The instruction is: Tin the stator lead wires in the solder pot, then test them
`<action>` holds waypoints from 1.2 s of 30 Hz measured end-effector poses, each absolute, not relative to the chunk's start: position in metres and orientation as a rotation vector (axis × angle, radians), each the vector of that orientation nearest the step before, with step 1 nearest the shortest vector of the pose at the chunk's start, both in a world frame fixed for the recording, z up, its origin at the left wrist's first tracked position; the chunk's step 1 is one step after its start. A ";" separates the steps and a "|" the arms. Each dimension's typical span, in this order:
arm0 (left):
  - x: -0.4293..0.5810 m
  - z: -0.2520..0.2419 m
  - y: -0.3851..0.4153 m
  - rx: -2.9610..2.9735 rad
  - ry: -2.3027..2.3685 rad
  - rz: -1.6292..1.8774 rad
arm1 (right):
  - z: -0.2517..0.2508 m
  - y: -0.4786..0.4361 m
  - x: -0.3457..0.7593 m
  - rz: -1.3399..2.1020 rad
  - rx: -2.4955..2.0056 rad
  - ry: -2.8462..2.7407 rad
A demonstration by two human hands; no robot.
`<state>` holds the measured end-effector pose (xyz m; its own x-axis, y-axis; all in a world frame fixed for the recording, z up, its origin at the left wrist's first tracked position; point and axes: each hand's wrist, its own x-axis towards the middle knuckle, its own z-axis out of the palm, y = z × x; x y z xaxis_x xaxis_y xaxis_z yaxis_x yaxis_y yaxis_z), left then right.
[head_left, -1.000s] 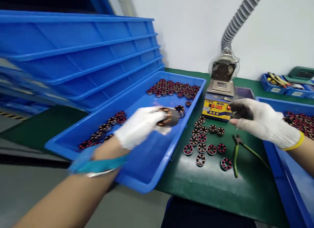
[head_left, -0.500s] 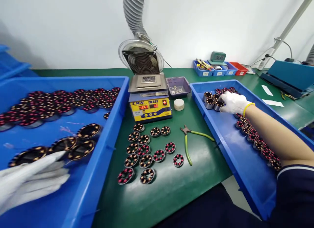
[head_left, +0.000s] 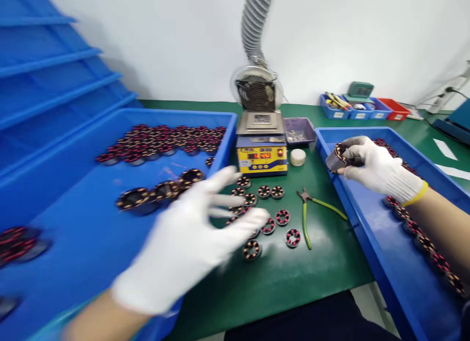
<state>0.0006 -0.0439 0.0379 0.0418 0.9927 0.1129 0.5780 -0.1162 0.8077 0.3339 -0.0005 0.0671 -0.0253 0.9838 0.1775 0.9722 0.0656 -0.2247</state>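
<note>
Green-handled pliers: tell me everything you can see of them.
The pliers have a dark, metallic-looking head and green grips that look plastic-coated. They lie on the green tabletop, grips spread wide, one pointing toward the near edge, the other rightward toward a blue bin. Neither the left hand nor right hand touches them.

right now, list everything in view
rings: many, black with red or copper, trays and table
left tray: one, blue, left
right tray: one, blue, right
stacked trays: several, blue, upper left
pliers: one, green handles, table
control unit: one, yellow front, back middle
fan: one, black, above unit
hose: one, grey, above fan
round block: one, white, beside unit
open bin: one, purple, behind block
small bins: three blue, one red, back right
box: one, green, above bins
strips: two, white, far right
machine: one, blue, right edge
table: one, green, centre
left hand: one, white-gloved, near left tray
right hand: one, white-gloved, gripping ring, over right tray
</note>
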 end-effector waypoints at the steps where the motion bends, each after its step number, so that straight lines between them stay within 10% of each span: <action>1: 0.021 0.038 -0.047 1.753 1.526 0.840 | 0.072 -0.006 0.311 0.097 -1.846 -2.134; 17: 0.032 -0.003 0.010 1.607 1.100 1.406 | 0.016 0.020 0.194 1.785 -1.039 -1.437; 27: 0.024 -0.001 0.006 1.810 0.976 1.198 | 0.017 0.009 0.188 1.675 -1.113 -1.558; 36: 0.022 0.009 0.007 1.812 1.320 1.039 | 0.028 0.011 0.188 0.769 -1.454 -1.861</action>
